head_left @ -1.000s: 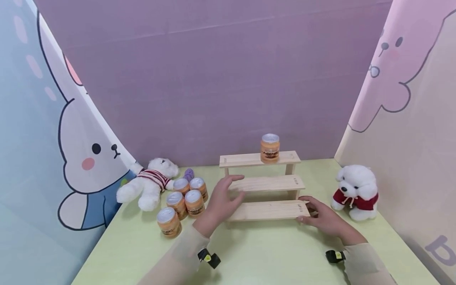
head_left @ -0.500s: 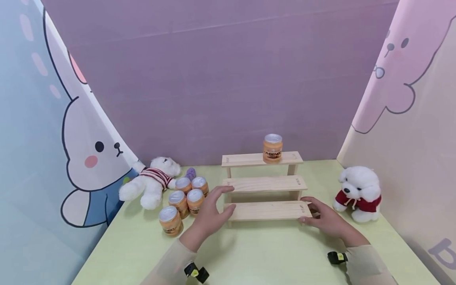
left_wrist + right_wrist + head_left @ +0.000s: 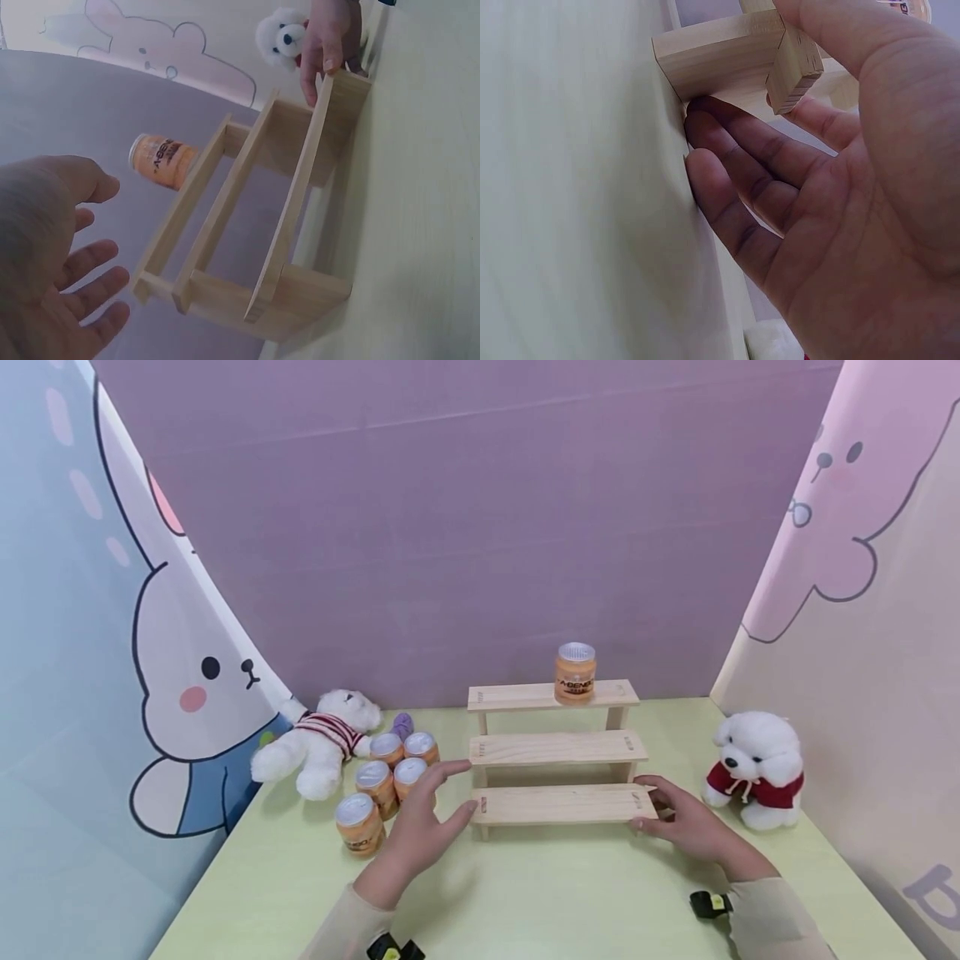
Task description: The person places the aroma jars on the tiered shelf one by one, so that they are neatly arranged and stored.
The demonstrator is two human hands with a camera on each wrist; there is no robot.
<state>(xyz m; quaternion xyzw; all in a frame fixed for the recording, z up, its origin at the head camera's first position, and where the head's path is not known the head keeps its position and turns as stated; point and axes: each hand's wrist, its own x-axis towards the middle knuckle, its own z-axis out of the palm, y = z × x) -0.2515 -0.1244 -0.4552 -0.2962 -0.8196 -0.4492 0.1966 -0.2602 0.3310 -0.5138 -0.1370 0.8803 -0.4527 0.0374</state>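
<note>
A three-tier wooden step shelf [image 3: 564, 805] stands on the table, with one orange jar [image 3: 576, 673] upright on its top tier. My right hand [image 3: 686, 822] pinches the right end of the lowest tier. In the right wrist view the thumb is on one side of that board end [image 3: 795, 71] and the index finger on the other; the other fingers extend beside the shelf's leg. My left hand [image 3: 420, 831] is off the shelf's left end, thumb and fingers spread with nothing between them. It partly hides one of several orange jars [image 3: 360, 827] grouped at its left.
A white plush bear [image 3: 322, 743] in a striped shirt lies at the back left, near a small purple object [image 3: 402, 725]. On the right sits a white plush dog [image 3: 753, 768] in a red top. A purple backdrop [image 3: 480, 527] rises behind the table [image 3: 555, 902].
My left hand has come away from the shelf's left side, moving left and toward me. The right hand keeps its grip on the lowest tier. The view has shifted slightly.
</note>
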